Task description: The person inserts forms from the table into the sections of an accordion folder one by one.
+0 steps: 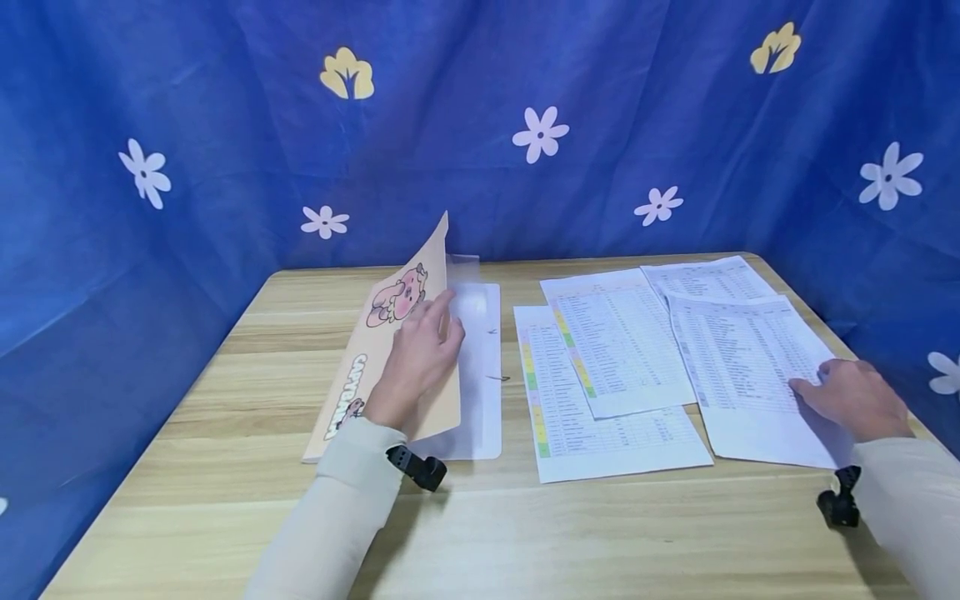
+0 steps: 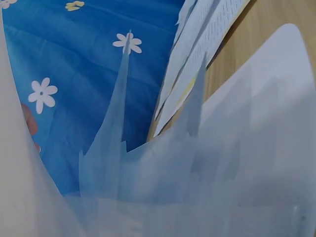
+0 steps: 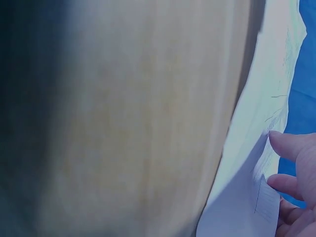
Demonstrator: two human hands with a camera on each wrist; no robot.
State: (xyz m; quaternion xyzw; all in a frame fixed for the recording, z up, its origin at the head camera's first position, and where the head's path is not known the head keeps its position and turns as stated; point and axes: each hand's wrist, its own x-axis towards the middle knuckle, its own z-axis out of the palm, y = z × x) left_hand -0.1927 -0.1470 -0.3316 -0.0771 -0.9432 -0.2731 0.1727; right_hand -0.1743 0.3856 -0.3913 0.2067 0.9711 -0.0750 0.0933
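My left hand (image 1: 423, 346) is at the raised free edge of a cream folder cover (image 1: 352, 350) with a pink cartoon animal on it, its fingers bent at the edge. In the left wrist view the fingertips (image 2: 30, 121) show just past the cover (image 2: 15, 163). Under the cover lie clear plastic sleeves (image 2: 148, 177) and a white back board (image 1: 483, 417). My right hand (image 1: 858, 400) grips the right side of a printed sheet (image 1: 750, 367). In the right wrist view that sheet (image 3: 247, 148) bends up near the fingers (image 3: 284, 185).
Two overlapping printed sheets with coloured margins (image 1: 622, 350) (image 1: 600, 450) lie between the folder and the right hand. Another sheet (image 1: 712, 279) lies behind the gripped one. A blue flowered curtain (image 1: 480, 133) stands along the back of the wooden table (image 1: 570, 542).
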